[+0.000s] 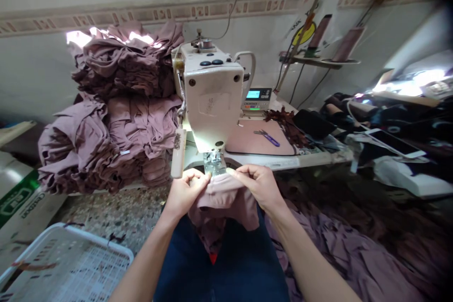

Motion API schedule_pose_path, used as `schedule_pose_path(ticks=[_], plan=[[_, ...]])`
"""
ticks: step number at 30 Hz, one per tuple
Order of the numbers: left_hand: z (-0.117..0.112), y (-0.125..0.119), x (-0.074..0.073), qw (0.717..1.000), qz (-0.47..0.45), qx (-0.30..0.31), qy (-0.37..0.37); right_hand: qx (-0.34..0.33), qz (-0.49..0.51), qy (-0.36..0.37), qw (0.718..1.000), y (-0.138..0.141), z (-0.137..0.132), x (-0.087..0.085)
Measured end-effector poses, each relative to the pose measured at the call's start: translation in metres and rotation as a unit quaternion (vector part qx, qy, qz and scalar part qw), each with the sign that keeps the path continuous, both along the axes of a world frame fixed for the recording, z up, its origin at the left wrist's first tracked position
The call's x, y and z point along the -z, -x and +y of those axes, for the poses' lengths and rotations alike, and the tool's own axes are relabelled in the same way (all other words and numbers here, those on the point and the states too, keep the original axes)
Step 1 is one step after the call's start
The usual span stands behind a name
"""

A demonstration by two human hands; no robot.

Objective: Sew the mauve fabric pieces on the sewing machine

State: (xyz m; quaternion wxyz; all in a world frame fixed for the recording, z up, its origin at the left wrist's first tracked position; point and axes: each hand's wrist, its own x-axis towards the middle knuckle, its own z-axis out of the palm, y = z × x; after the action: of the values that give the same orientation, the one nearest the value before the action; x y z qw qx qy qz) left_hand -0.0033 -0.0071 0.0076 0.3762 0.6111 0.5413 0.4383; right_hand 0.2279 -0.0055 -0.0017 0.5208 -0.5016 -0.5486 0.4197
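Note:
A mauve piece of fabric (226, 193) hangs from both hands, its upper edge close to the needle area of a white sewing machine (214, 104). My left hand (189, 188) is closed, pinching the fabric's left end between thumb and fingers. On the other side, my right hand (256, 181) pinches the same edge at the right. Between the hands lies the lit metal needle plate and presser foot area (214, 163). The fabric drapes down over my lap, and a small red tip (213, 258) shows at its bottom.
Stacks of mauve fabric (138, 127) stand left of the machine. Purple thread snips (268, 138) lie on the pink mat (253, 144). A phone (396, 143) rests at the right, thread cones (348, 45) behind. More cloth (339, 245) and a white basket (88, 245) flank my legs.

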Motion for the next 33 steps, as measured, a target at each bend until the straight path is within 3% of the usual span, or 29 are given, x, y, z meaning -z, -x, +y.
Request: schedule_pose_path(ticks=[12,16,19,22,24,26,28,29,30,32,33], plan=[[0.038,-0.015,0.007,0.985,-0.171,0.022,-0.011,0.078,-0.014,-0.049,0.996,-0.002,0.027,0.006],[0.038,-0.015,0.010,0.987,-0.158,0.013,0.001,0.079,-0.018,-0.052,0.995,-0.002,0.021,0.009],[0.024,-0.003,0.007,0.996,-0.091,0.003,-0.018,0.057,-0.026,-0.031,0.998,-0.009,0.004,0.022],[-0.002,0.026,-0.003,0.994,0.054,-0.016,-0.091,-0.020,-0.008,0.047,0.999,-0.026,-0.021,0.045],[-0.020,0.057,-0.012,0.975,0.135,-0.078,-0.157,-0.082,0.022,0.119,0.989,-0.040,-0.037,0.062],[-0.032,0.094,-0.026,0.927,0.210,-0.198,-0.238,-0.093,0.070,0.175,0.978,-0.053,-0.050,0.075],[-0.034,0.136,-0.043,0.832,0.301,-0.346,-0.312,-0.039,0.124,0.204,0.970,-0.062,-0.055,0.084],[-0.032,0.155,-0.052,0.790,0.326,-0.409,-0.320,-0.002,0.145,0.210,0.967,-0.065,-0.056,0.086],[-0.026,0.174,-0.062,0.779,0.328,-0.445,-0.296,0.033,0.160,0.211,0.964,-0.066,-0.055,0.088],[-0.011,0.204,-0.078,0.784,0.311,-0.494,-0.211,0.074,0.166,0.202,0.962,-0.065,-0.051,0.088],[-0.003,0.215,-0.085,0.801,0.291,-0.502,-0.151,0.077,0.159,0.195,0.965,-0.063,-0.050,0.088]])
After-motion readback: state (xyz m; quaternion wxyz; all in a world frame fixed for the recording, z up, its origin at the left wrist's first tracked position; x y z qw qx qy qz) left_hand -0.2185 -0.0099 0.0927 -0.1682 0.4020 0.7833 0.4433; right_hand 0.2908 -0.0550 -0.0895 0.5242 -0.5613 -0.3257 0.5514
